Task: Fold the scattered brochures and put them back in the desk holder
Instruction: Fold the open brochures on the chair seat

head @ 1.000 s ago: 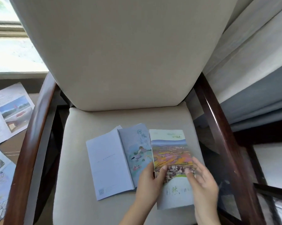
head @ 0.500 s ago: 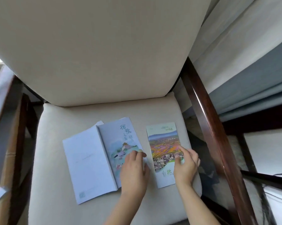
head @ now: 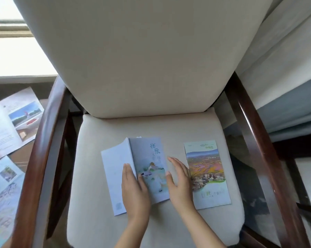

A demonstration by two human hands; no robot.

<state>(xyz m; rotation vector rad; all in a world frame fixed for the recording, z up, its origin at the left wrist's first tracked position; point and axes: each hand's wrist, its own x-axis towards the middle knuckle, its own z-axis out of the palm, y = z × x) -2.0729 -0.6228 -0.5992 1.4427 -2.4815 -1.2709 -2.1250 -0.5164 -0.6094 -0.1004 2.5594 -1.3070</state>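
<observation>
Cream upholstered chair with dark wooden arms, seen from above, with a bright window [head: 11, 51] behind it at upper left. On the brown surface [head: 24, 156] left of the chair lie two unfolded brochures. One is an open leaflet with text and a photograph [head: 13, 122], and nearer the viewer is a map-like sheet [head: 2, 199], which is blurred. The left armrest [head: 43, 149] separates them from the chair seat [head: 97, 185], where the remaining brochures lie. On the seat's middle rests a blue-grey brochure [head: 151, 158], spread open along its fold, with the pale back panel to the left and the illustrated cover with handwritten characters to the right. The left hand [head: 135, 190] lies flat over this fold. Its fingers are straight and together on the back panel, its thumb rests on the cover, and it grasps nothing. The right hand [head: 179, 183] lies just beside the cover's right edge, also spread flat with straight fingers. Its thumb touches the cover, and its outer edge overlaps the neighbouring brochure's left margin. That neighbour, a folded brochure with a painted landscape [head: 206, 172], lies closed and face-up on the right part of the seat, apart from the blue-grey one. Beyond it runs the right armrest [head: 255, 140], and at far right hang cream and grey-blue curtains [head: 294, 90].
</observation>
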